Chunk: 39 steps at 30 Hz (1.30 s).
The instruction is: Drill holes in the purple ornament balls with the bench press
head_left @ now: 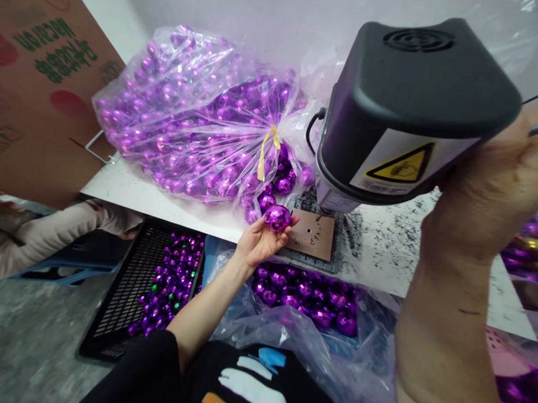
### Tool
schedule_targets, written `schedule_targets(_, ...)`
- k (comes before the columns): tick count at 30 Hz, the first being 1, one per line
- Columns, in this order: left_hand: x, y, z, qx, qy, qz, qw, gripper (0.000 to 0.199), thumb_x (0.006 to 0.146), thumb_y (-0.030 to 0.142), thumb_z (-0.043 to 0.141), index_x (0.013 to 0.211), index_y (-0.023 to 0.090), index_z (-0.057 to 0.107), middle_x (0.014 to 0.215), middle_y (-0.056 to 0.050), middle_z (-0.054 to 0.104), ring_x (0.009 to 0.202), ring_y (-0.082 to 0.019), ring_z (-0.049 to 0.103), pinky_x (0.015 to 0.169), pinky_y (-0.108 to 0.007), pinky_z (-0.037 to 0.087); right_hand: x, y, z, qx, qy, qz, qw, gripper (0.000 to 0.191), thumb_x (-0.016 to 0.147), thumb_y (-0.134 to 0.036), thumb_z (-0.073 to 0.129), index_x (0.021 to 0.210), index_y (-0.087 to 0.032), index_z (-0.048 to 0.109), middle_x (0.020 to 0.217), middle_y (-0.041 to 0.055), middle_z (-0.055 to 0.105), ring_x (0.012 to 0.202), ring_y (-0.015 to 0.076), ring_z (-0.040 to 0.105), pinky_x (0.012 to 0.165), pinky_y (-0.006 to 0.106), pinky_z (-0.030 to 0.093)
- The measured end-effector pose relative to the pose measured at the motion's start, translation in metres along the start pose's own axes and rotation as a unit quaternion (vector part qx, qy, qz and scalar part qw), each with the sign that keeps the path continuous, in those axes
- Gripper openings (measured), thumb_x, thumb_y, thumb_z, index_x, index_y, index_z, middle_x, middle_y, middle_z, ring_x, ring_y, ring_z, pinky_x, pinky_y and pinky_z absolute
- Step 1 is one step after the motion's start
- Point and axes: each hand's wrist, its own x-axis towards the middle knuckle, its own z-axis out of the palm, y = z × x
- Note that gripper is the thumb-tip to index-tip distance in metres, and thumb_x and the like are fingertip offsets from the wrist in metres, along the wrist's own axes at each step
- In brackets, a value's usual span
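In the head view, a shiny faceted purple ball (278, 217) rests in the fingers of my left hand (263, 239), just left of a brown plate (311, 233) with a small dark hole. Above that plate stands a black machine (413, 106) with a yellow warning label. My right hand (513, 157) is raised at the machine's right side; its fingers are mostly hidden, and what they touch cannot be made out. More purple balls lie beside my left hand, at the mouth of a large clear bag (188, 116) tied with a yellow ribbon.
Below the white table (382, 246) sits a plastic-lined blue bin of purple balls (310, 297). A black crate (115, 302) with small purple and green balls stands at left, near a cardboard box (43, 88) and another person's leg (51, 235). Dark shavings litter the tabletop.
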Motion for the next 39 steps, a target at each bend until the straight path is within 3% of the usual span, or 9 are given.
schedule_targets(4, -0.002, 0.000, 0.007, 0.052, 0.014, 0.047, 0.997, 0.054, 0.086, 0.055, 0.064, 0.123, 0.016, 0.064, 0.127, -0.017, 0.066, 0.110, -0.027, 0.067, 0.092, -0.041, 0.055, 0.001, 0.002, 0.001, 0.006, 0.000, 0.009, 1.000, 0.059, 0.086, -0.065, 0.043, 0.061, -0.012, 0.041, 0.054, -0.0038, 0.036, 0.051, -0.0034, 0.035, 0.053, 0.025, 0.018)
schedule_targets(8, 0.008, -0.003, 0.010, 0.203, 0.023, 0.159, 0.966, 0.059, 0.072, 0.036, 0.084, 0.125, 0.023, 0.063, 0.126, -0.009, 0.066, 0.114, -0.022, 0.064, 0.102, -0.037, 0.050, 0.001, 0.003, 0.000, -0.019, 0.001, -0.005, 1.000, 0.063, 0.083, -0.071, 0.036, 0.062, -0.012, 0.042, 0.055, -0.0035, 0.035, 0.056, -0.0018, 0.042, 0.055, 0.024, 0.022)
schedule_targets(12, 0.028, -0.010, 0.010, 0.361, -0.001, 0.229, 0.904, 0.057, 0.077, 0.035, 0.080, 0.129, 0.023, 0.060, 0.125, -0.008, 0.062, 0.109, -0.020, 0.063, 0.101, -0.039, 0.050, 0.000, 0.005, 0.000, -0.020, 0.003, -0.007, 1.000, 0.063, 0.083, -0.070, 0.032, 0.063, -0.012, 0.040, 0.055, -0.0038, 0.032, 0.054, -0.0036, 0.036, 0.053, 0.021, 0.022)
schedule_targets(18, 0.039, -0.018, 0.015, 0.537, -0.008, 0.338, 0.773, 0.049, 0.083, 0.034, 0.074, 0.127, 0.019, 0.059, 0.125, -0.012, 0.061, 0.121, -0.026, 0.057, 0.109, -0.044, 0.044, -0.001, 0.011, -0.001, -0.011, -0.006, -0.015, 1.000, 0.056, 0.088, -0.064, 0.034, 0.066, -0.013, 0.038, 0.059, -0.0034, 0.028, 0.053, -0.0040, 0.032, 0.052, 0.017, 0.023)
schedule_targets(30, 0.037, -0.024, 0.030, 0.647, -0.012, 0.349, 0.678, 0.044, 0.085, 0.025, 0.070, 0.125, 0.017, 0.053, 0.120, -0.014, 0.064, 0.111, -0.028, 0.059, 0.099, -0.045, 0.047, -0.002, 0.011, -0.002, -0.025, -0.003, -0.014, 1.000, 0.055, 0.090, -0.063, 0.033, 0.068, -0.013, 0.037, 0.061, -0.0024, 0.028, 0.059, -0.0014, 0.037, 0.058, 0.017, 0.029)
schedule_targets(34, 0.037, -0.035, 0.035, 0.660, 0.024, 0.349, 0.665, 0.044, 0.091, 0.034, 0.064, 0.128, 0.017, 0.049, 0.122, -0.013, 0.062, 0.113, -0.027, 0.058, 0.099, -0.042, 0.045, -0.001, 0.012, -0.002, -0.033, -0.013, -0.013, 0.999, 0.051, 0.091, -0.058, 0.035, 0.069, -0.012, 0.036, 0.062, -0.0039, 0.030, 0.060, -0.0031, 0.036, 0.058, 0.014, 0.030)
schedule_targets(39, 0.045, -0.047, 0.039, 0.684, 0.111, 0.345, 0.633, 0.042, 0.087, 0.043, 0.070, 0.117, 0.018, 0.053, 0.110, -0.010, 0.066, 0.108, -0.026, 0.060, 0.100, -0.043, 0.042, 0.000, 0.014, -0.002, -0.028, -0.006, -0.012, 1.000, 0.049, 0.092, -0.054, 0.038, 0.068, -0.012, 0.033, 0.062, -0.0038, 0.027, 0.059, -0.0032, 0.034, 0.061, 0.018, 0.027)
